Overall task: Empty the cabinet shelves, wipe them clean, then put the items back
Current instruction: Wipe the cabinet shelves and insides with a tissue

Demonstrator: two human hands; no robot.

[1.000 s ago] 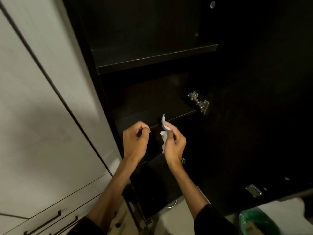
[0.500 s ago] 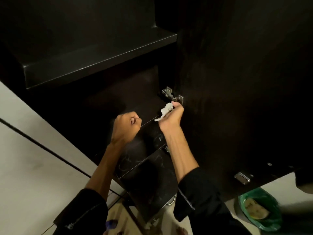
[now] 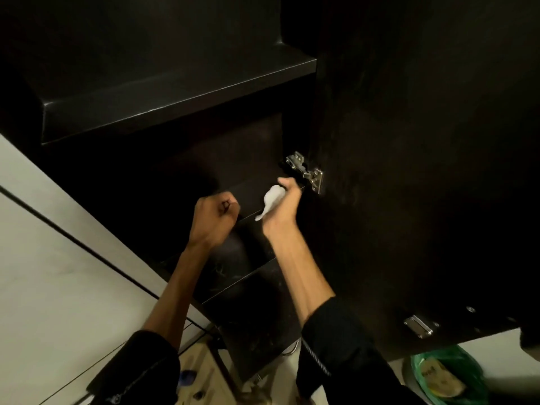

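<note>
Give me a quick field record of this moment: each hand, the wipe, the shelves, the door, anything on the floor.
left hand: fist, fingers curled, nothing visible in its grip, in front of the middle shelf edge
right hand: grips a crumpled white tissue, just below the door hinge
upper shelf: dark, no items visible
middle shelf: dark, no items visible
cabinet door: open, to the right
floor: green bag at lower right
lighting: dim, interior detail hard to read

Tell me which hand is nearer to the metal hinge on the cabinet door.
Right. The right hand, gripping a white tissue, is just below-left of the metal hinge. The left hand, a closed fist, is farther left and lower.
</note>
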